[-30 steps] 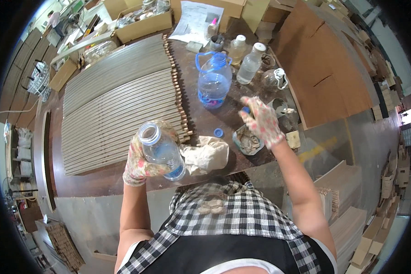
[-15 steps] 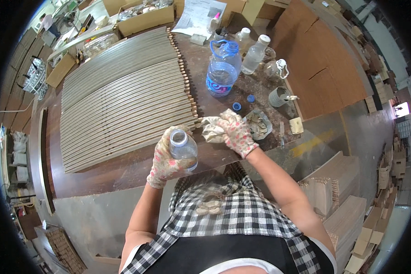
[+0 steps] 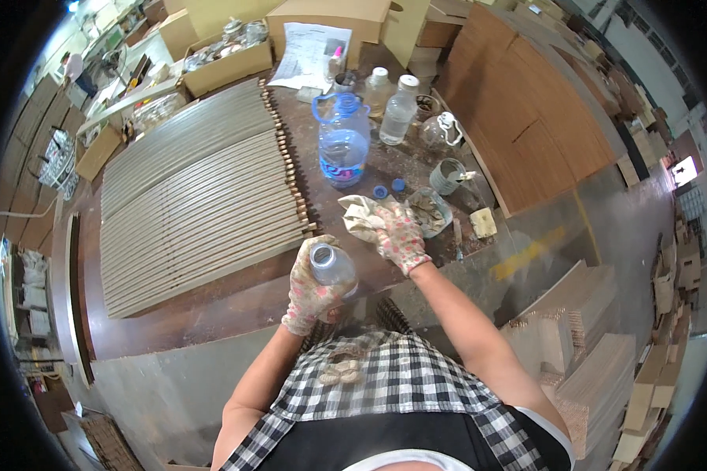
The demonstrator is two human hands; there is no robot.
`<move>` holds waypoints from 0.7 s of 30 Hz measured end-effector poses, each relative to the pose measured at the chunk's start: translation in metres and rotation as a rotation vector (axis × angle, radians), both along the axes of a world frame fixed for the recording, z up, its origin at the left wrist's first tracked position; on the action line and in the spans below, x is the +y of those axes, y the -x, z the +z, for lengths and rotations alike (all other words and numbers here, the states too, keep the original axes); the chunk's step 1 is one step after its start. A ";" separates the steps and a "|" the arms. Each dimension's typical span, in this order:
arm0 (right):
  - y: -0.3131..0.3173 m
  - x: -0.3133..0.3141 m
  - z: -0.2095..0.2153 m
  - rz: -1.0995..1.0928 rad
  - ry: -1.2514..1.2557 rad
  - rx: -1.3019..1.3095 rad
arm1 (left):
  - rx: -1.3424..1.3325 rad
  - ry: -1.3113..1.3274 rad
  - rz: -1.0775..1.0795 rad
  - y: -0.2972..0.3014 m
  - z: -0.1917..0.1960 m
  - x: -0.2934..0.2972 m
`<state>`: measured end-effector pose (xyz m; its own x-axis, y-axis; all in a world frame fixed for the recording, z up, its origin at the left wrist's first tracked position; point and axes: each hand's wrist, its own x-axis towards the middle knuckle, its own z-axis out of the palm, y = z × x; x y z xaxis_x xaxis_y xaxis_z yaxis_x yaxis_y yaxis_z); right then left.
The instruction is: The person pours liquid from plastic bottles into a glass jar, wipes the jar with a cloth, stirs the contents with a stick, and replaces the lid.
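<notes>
Wooden bench (image 3: 212,302) carries a slat panel (image 3: 196,196) and a big blue jug (image 3: 342,141). Left hand (image 3: 310,286) grips an open clear bottle (image 3: 331,265) above the bench edge. Right hand (image 3: 401,235) clutches a rag (image 3: 361,216) on the bench.

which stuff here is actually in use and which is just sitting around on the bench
In use:
left hand gripping an open clear bottle
right hand on a crumpled cloth

Lying about:
big blue-handled jug
two capped bottles
blue caps
tin can
wooden slats
cardboard boxes
</notes>
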<state>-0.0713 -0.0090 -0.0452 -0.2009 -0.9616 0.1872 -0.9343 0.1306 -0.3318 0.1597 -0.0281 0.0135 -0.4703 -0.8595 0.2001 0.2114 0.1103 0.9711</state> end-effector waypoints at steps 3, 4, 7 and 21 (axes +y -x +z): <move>-0.011 -0.010 -0.008 0.074 0.071 0.071 | 0.017 -0.020 0.044 0.020 0.006 0.006; -0.012 -0.012 -0.012 0.060 0.045 0.012 | 0.007 0.036 0.076 0.024 0.001 0.006; -0.004 -0.009 -0.011 0.056 0.047 -0.140 | -0.028 0.138 0.139 0.034 -0.021 0.003; 0.034 0.083 0.032 -0.003 0.387 -0.282 | -0.193 0.242 0.156 0.033 -0.044 0.011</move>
<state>-0.1057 0.0739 -0.0133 -0.2981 -0.8312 0.4693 -0.8006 -0.0500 -0.5971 0.1268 -0.0166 -0.0310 -0.3860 -0.8626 0.3270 -0.0108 0.3587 0.9334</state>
